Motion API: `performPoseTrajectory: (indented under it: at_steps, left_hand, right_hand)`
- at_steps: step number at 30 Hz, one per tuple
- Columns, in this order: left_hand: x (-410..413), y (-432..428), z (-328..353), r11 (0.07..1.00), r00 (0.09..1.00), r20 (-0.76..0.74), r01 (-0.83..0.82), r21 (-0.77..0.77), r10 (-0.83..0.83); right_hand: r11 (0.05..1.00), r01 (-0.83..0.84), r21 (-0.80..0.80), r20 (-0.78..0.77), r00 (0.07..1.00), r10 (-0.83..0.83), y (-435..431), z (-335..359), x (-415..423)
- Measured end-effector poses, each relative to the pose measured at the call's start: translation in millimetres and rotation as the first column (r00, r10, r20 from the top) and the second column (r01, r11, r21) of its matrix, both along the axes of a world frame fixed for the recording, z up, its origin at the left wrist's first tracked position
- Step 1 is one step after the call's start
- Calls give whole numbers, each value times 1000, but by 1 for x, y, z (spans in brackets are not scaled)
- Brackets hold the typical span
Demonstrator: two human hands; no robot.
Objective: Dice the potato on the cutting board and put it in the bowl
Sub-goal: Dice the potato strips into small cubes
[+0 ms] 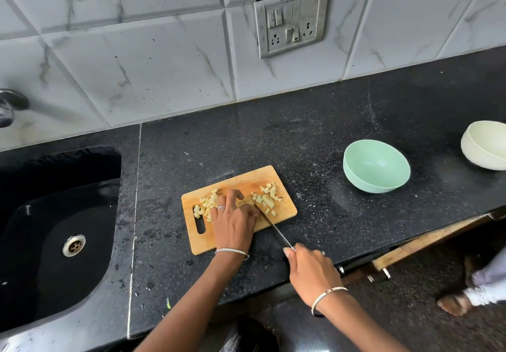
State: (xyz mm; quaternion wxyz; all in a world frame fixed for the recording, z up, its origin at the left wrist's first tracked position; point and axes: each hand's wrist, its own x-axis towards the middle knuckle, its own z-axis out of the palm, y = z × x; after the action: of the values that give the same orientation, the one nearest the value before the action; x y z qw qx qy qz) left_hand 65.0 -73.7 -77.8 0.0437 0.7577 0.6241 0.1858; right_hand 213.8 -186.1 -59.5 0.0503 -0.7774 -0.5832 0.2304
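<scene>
Black stone sink (68,214) fills the table's left end, and the wooden cutting board (197,242) lies just right of it, near the front edge. On the board's left part a heap of potato dice (206,203) spreads around the handle slot. The left hand (232,223) is curled over the last uncut potato piece (245,201), its fingers (232,195) pinning it down. The knife (273,227) has its blade right against that hand, and the right hand (312,269) grips the handle at the table's front edge. A second heap of dice (267,197) lies on the board's right part. The green bowl (364,181) waits empty, well apart to the right; a white bowl (482,146) stands at the right end

The chief risk, I judge, is the blade nicking the left thumb or knuckles, since the piece is small and may slip. Dice could also scatter onto the table or into the sink during the carry, and the board could skid
</scene>
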Motion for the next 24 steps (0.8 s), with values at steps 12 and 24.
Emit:
performPoseTrajectory:
  at_steps: [12, 24]
  left_hand:
    - [-5, 3, -2, 1000, 984, 178, 16, -18, -13]
    - [-18, -2, 7, 1000, 996, 87, -8, 6, 8]
  right_hand:
    - [993, 3, 116, -174, 985, 17, -1, 2, 5]
    - [976, 17, 217, -157, 987, 18, -10, -10, 10]
